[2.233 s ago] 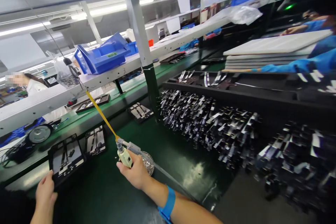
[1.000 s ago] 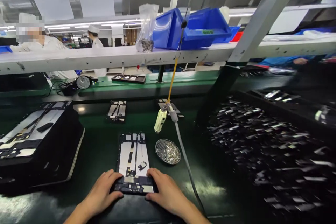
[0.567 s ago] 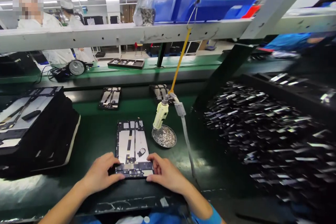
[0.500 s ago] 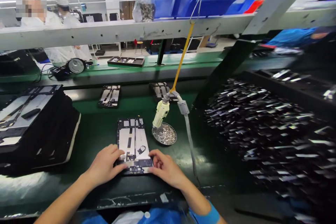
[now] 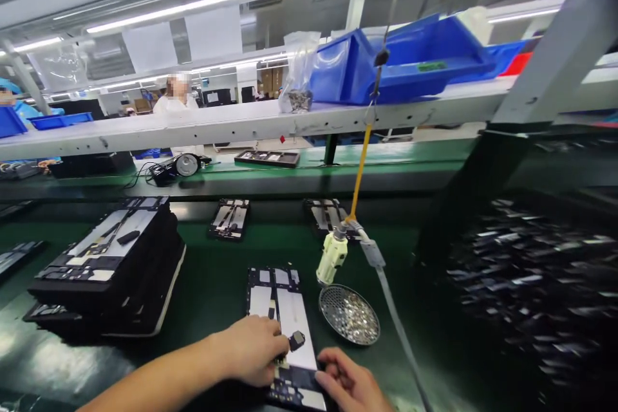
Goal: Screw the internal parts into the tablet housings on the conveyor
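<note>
One opened device point(image 5: 293, 312) lies toward the worktop point(image 5: 217, 290)'s near edge, the unclenched right hand point(image 5: 351, 378) touching its side, seemingly to steady it, while the left hand point(image 5: 253, 347) bends over it, any grasp impossible to tell.

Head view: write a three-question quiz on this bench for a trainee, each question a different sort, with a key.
1. Multiple choice: what hangs from the yellow strap?
A) A blue bin
B) The electric screwdriver
C) A round lamp

2. Short answer: which of the person's hands reaches over the exposed parts of the opened tablet?

3. True or false: the perforated dish lies to the left of that tablet.

Key:
1. B.
2. The left hand; the right hand is at the tablet's right edge.
3. False: the perforated dish, holding small metal parts, lies to its right.
</note>
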Demonstrator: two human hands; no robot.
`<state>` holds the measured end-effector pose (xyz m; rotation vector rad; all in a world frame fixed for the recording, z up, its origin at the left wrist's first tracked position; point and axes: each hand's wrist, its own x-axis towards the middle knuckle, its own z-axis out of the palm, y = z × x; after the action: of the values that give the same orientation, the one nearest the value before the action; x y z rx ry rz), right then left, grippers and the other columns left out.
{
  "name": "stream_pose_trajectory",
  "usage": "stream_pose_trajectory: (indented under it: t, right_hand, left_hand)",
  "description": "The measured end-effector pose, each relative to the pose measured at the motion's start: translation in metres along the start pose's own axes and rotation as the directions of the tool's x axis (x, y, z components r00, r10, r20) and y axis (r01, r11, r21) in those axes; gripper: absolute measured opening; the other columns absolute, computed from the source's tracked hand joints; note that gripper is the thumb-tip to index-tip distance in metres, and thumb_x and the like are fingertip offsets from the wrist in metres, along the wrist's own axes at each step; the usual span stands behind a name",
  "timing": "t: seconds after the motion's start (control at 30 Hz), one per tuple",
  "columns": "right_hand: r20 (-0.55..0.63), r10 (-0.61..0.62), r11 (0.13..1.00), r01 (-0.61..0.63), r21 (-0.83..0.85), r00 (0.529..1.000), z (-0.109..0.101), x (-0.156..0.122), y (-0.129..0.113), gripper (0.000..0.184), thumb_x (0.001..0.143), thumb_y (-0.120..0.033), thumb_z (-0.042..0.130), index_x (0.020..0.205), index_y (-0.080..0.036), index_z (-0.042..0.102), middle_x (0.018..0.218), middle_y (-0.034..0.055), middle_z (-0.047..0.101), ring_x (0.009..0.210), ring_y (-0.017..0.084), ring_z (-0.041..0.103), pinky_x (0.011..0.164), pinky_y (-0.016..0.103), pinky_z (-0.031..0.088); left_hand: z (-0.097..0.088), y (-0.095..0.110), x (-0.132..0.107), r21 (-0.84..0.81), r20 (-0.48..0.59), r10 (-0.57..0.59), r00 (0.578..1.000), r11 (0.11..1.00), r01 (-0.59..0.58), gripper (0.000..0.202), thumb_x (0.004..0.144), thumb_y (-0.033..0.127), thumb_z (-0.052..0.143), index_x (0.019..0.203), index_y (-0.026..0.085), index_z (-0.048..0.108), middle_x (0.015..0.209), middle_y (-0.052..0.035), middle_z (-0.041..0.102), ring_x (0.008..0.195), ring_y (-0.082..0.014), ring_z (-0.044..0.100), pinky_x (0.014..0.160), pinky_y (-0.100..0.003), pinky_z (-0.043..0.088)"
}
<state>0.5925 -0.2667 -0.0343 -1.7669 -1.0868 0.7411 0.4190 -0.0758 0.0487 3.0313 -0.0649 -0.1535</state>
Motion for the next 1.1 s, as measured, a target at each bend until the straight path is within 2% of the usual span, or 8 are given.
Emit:
stream_pose_trajectory:
  t: [0.17, 0.27, 0.4, 0.6, 0.77, 0.93, 1.03, 1.1]
  right_hand:
    - [-0.034, -0.041, 0.999, 0.041, 0.004, 0.999, 0.005, -0.008, -0.013, 0.031, 0.088, -0.052, 0.066, 0.093, -0.022, 0.07, 0.07, -0.002, 0.064, 0.063, 0.015, 0.058, 0.061, 0.026, 0.046]
    - [-0.057, -0.031, 0.998, 0.034, 0.045, 0.998, 0.008, -0.01, -0.021, 0.026, 0.086, -0.046, 0.07, 0.094, -0.021, 0.07, 0.07, -0.0026, 0.065, 0.061, 0.013, 0.058, 0.059, 0.025, 0.046]
    - [-0.064, -0.005, 0.997, 0.01, 0.079, 0.998, 0.012, -0.012, -0.024, 0.024, 0.086, -0.043, 0.071, 0.096, -0.021, 0.07, 0.071, -0.0024, 0.065, 0.062, 0.013, 0.058, 0.059, 0.024, 0.047]
    - [-0.051, 0.01, 0.996, -0.005, 0.093, 0.999, 0.013, -0.014, -0.025, 0.025, 0.087, -0.042, 0.071, 0.097, -0.02, 0.07, 0.073, -0.0028, 0.064, 0.06, 0.011, 0.056, 0.059, 0.024, 0.046]
    - [-0.055, 0.015, 0.995, -0.009, 0.1, 0.998, 0.013, -0.015, -0.026, 0.024, 0.088, -0.042, 0.07, 0.097, -0.021, 0.07, 0.072, -0.0033, 0.064, 0.06, 0.011, 0.056, 0.058, 0.024, 0.046]
    - [-0.05, 0.024, 0.994, -0.018, 0.109, 0.998, 0.012, -0.015, -0.026, 0.023, 0.088, -0.042, 0.07, 0.097, -0.02, 0.069, 0.072, -0.003, 0.063, 0.061, 0.011, 0.056, 0.058, 0.023, 0.046]
    - [-0.038, 0.041, 0.992, -0.037, 0.119, 0.998, 0.012, -0.014, -0.025, 0.023, 0.088, -0.042, 0.07, 0.097, -0.021, 0.069, 0.073, -0.0031, 0.064, 0.062, 0.011, 0.057, 0.059, 0.024, 0.047]
    - [-0.039, 0.046, 0.992, -0.041, 0.117, 0.998, 0.013, -0.014, -0.024, 0.024, 0.088, -0.043, 0.07, 0.098, -0.021, 0.069, 0.073, -0.0029, 0.064, 0.062, 0.012, 0.057, 0.06, 0.024, 0.047]
  left_hand:
    - [0.006, 0.017, -0.036, -0.142, -0.069, 0.018, 0.997, 0.989, -0.028, 0.026, 0.084, 0.021, 0.065, 0.11, 0.024, 0.067, 0.1, -0.0052, 0.066, 0.088, -0.0218, 0.065, 0.076, -0.031, 0.053]
    - [0.018, 0.025, -0.052, -0.183, -0.155, 0.024, 0.988, 0.982, -0.053, 0.029, 0.088, 0.012, 0.058, 0.114, 0.021, 0.068, 0.103, -0.0076, 0.066, 0.093, -0.0224, 0.063, 0.082, -0.034, 0.053]
    - [0.034, 0.025, -0.064, -0.174, -0.283, 0.074, 0.956, 0.976, -0.128, 0.03, 0.097, 0.012, 0.052, 0.123, 0.018, 0.066, 0.107, -0.0116, 0.065, 0.096, -0.0223, 0.062, 0.083, -0.036, 0.054]
    - [0.043, 0.022, -0.07, -0.162, -0.359, 0.088, 0.929, 0.975, -0.155, 0.031, 0.102, 0.012, 0.049, 0.13, 0.018, 0.061, 0.111, -0.0122, 0.067, 0.098, -0.0213, 0.063, 0.084, -0.036, 0.056]
    - [0.048, 0.026, -0.07, -0.141, -0.429, 0.088, 0.899, 0.977, -0.163, 0.033, 0.101, 0.011, 0.05, 0.13, 0.02, 0.063, 0.11, -0.0115, 0.069, 0.101, -0.0219, 0.065, 0.086, -0.037, 0.057]
    - [0.061, 0.033, -0.07, -0.166, -0.479, 0.016, 0.878, 0.98, -0.109, 0.032, 0.098, 0.016, 0.061, 0.13, 0.017, 0.063, 0.115, -0.0138, 0.068, 0.109, -0.0267, 0.063, 0.095, -0.044, 0.057]
    - [0.065, 0.037, -0.068, -0.18, -0.517, -0.03, 0.855, 0.981, -0.074, 0.031, 0.097, 0.012, 0.06, 0.128, 0.018, 0.064, 0.113, -0.0118, 0.069, 0.108, -0.0256, 0.062, 0.095, -0.043, 0.057]
    - [0.064, 0.04, -0.066, -0.201, -0.517, -0.056, 0.854, 0.978, -0.057, 0.03, 0.098, 0.01, 0.058, 0.125, 0.019, 0.065, 0.111, -0.0109, 0.069, 0.107, -0.0249, 0.063, 0.095, -0.043, 0.058]
